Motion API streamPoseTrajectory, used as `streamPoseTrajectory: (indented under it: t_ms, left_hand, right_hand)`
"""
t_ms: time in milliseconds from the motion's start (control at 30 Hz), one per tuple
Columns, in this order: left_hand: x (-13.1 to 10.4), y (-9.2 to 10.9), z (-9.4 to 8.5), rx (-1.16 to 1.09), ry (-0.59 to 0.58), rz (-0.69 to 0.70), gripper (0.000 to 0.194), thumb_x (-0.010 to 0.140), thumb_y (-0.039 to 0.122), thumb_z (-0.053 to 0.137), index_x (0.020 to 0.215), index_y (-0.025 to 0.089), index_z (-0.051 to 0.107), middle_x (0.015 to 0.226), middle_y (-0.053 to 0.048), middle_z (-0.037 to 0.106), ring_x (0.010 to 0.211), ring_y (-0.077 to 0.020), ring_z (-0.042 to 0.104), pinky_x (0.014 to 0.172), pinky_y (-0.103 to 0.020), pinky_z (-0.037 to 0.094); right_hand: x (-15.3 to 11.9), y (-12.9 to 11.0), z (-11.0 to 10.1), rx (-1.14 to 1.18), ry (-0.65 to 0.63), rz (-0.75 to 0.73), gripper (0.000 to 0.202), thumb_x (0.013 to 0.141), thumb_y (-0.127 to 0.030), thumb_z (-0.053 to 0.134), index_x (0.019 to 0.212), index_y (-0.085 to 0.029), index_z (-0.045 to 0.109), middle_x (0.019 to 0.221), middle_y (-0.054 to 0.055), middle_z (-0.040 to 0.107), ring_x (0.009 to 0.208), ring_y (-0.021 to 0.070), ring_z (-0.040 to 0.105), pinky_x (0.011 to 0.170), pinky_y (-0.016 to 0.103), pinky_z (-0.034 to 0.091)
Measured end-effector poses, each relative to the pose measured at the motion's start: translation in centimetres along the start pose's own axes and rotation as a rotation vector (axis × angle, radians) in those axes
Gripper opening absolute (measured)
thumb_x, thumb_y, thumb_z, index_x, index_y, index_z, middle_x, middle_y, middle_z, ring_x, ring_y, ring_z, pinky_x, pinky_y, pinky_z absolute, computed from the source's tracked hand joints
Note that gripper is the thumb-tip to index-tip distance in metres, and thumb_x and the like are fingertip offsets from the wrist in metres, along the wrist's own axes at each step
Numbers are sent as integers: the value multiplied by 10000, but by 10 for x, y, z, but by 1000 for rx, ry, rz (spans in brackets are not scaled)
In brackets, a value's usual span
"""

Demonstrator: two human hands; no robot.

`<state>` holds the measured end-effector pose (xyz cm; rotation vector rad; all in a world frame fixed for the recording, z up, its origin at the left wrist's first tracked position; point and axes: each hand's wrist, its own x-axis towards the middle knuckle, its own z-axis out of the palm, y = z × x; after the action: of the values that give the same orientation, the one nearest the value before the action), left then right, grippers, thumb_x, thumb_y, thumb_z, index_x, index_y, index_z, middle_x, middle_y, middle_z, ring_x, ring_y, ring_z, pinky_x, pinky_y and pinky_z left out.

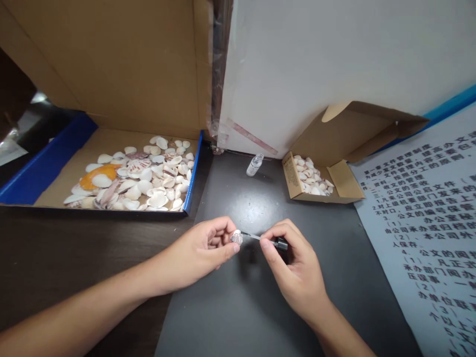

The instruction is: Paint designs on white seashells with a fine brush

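Both hands work over a dark grey mat [223, 322], whose left edge runs obliquely across the brown, wood-grained counter [85, 248]. Open room on the mat extends from the hands back toward the bottle and sideways to a printed sheet [420, 238], which borders the right side. The left hand [208, 248] pinches a small shell [236, 238] between thumb and fingers, above the middle of the mat. The right hand [295, 263] grips a slender applicator [252, 236] by its black-capped end, the stem pointing left to the shell's edge; whether tip and shell touch cannot be told.

The held shell is rounded and whitish with dark speckles; the applicator's stem is thin and pale. The small bottle [255, 165], transparent and with printed marks, stands behind the hands.

At left, a blue-edged cardboard box [67, 153] contains many white, ribbed and mottled shells [158, 186] and one orange piece [97, 175]. At right, a smaller brown carton [292, 178] holds pale shells [310, 176]. A tall white panel [334, 49] limits the space behind the bottle.
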<state>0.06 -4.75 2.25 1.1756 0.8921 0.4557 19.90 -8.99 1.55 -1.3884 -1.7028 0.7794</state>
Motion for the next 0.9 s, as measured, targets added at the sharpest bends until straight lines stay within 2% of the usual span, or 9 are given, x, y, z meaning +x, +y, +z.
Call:
streamPoseTrajectory:
  t_ms: [233, 500, 633, 733, 900]
  left_hand:
    - [0, -1, -2, 49, -20, 3, 265, 866, 432, 593, 809, 194, 492, 658, 61, 424, 571, -88, 395, 525, -213, 317]
    - [-4, 1, -3, 46, -63, -5, 212, 921, 389, 523, 839, 194, 510, 664, 61, 440, 598, -97, 431, 568, -222, 344]
    - [-4, 1, -2, 84, -49, 24, 232, 917, 400, 538, 815, 195, 503, 662, 63, 431, 596, -98, 404, 562, -225, 327]
    - [-2, 0, -2, 92, -33, 40, 220, 912, 379, 547, 804, 197, 489, 674, 65, 418, 601, -97, 383, 563, -224, 314]
    - [-3, -2, -2, 56, -24, 72, 210, 894, 352, 571, 792, 198, 472, 687, 65, 396, 611, -97, 342, 566, -222, 295]
  right_hand:
    - [-1, -2, 0, -9, -28, -23, 76, 906, -198, 594, 834, -220, 605, 779, 3, 569, 677, 150, 555, 597, 269, 418]
    - [-2, -2, -1, 11, -11, -52, 75, 915, -192, 593, 847, -221, 610, 795, 8, 571, 700, 149, 558, 631, 274, 432]
    - [-2, -3, -2, -7, -29, -34, 82, 908, -189, 599, 833, -222, 600, 774, 5, 567, 674, 150, 547, 608, 275, 418]
    - [-1, -4, -4, -12, 3, -16, 101, 906, -187, 594, 811, -220, 583, 752, -1, 557, 660, 148, 536, 595, 272, 407]
    - [-1, -4, -3, 14, -21, -57, 83, 894, -170, 602, 825, -217, 597, 765, -3, 561, 668, 139, 545, 604, 262, 415]
